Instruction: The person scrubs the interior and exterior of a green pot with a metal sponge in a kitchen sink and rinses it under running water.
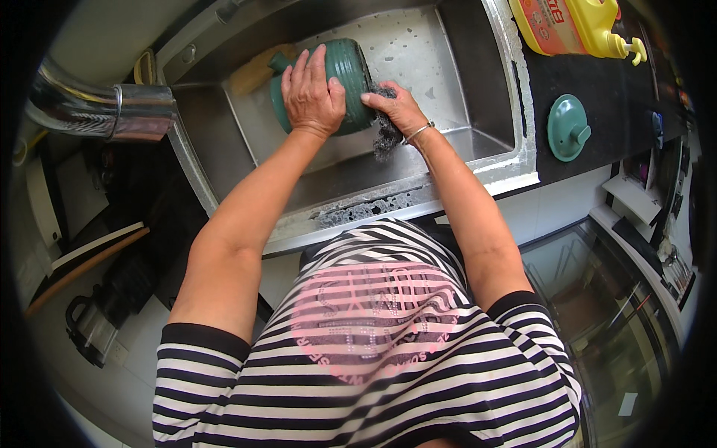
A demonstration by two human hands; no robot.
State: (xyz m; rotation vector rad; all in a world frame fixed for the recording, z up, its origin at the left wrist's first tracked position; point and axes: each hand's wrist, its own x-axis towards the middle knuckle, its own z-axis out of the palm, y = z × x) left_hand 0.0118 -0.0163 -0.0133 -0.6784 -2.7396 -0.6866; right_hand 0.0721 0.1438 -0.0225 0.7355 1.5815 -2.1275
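A green ribbed pot (352,73) with a short handle lies tipped on its side in the stainless steel sink (479,84). My left hand (313,95) is spread over the pot's side and grips it. At the pot's dark right end, my right hand (399,107) holds a dark steel wool scourer (387,137) against it, thumb on top. A tan sponge or cloth (260,70) lies in the sink behind the pot, partly hidden by it. The green lid (567,129) with a knob rests on the black counter right of the sink.
A yellow pump bottle (571,28) lies at the upper right of the view, on the dark counter (538,101). A large chrome pipe (117,112) stands left of the sink. A glass jug (92,327) is at the lower left, and a glass-topped cabinet (610,313) at the right.
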